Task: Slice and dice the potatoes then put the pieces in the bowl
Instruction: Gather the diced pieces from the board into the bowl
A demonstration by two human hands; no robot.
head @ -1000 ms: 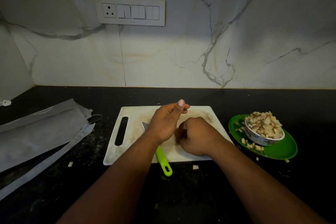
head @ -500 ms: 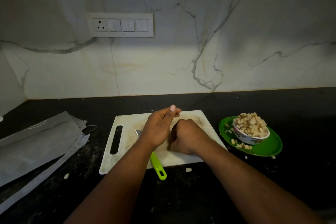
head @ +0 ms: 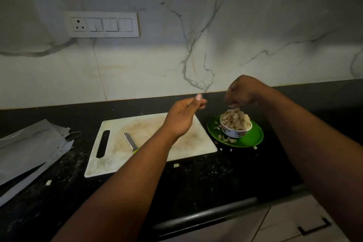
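Note:
A small patterned bowl point(head: 234, 133) heaped with diced potato point(head: 235, 119) stands on a green plate point(head: 253, 138) right of the white cutting board point(head: 117, 143). My right hand point(head: 242, 92) hovers just over the heap, fingers bunched and pointing down on a few pale potato pieces. My left hand point(head: 182, 116) is raised above the board's right end, fingers curled shut with the thumb on top; I see nothing in it. The knife point(head: 130, 140) lies on the board, its green handle mostly hidden by my left forearm.
Stray potato bits lie on the plate and on the black counter point(head: 196, 182), one point(head: 176, 165) in front of the board. Grey plastic bags point(head: 29, 153) cover the left side. A switch panel point(head: 102, 24) sits on the marble wall. Cabinet fronts point(head: 294, 222) show bottom right.
Both hands have lifted off the cutting board and moved right. The right hand is now over the bowl; the left hangs over the board's right end. The knife blade is uncovered.

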